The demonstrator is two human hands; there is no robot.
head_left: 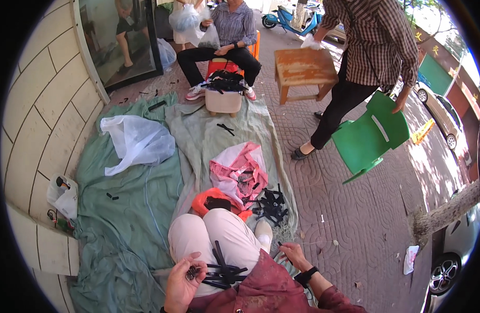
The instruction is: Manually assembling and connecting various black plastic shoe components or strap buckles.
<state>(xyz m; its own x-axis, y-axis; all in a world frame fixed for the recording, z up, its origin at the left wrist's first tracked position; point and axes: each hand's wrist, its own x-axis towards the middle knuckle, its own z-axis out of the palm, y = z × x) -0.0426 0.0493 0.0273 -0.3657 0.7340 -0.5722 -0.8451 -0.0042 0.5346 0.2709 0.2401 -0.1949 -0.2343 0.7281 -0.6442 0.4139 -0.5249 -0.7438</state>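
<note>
My left hand is cupped palm up at my lap, its fingers curled around a small cluster of dark, shiny pieces too small to name. Out to the right, beside my shoe, my right hand pinches a small dark piece. Between the hands, several black strips lie crossed over my lap. Beyond my knees, an orange plastic bag holds something dark. A heap of black strips lies beside it, next to a pink-and-white checked bag with more dark pieces on it.
Green cloth covers the ground. A white plastic bag lies at left, near a tiled wall. Ahead, a seated person faces a box topped with black pieces. At right, another person carries a wooden stool and a green chair.
</note>
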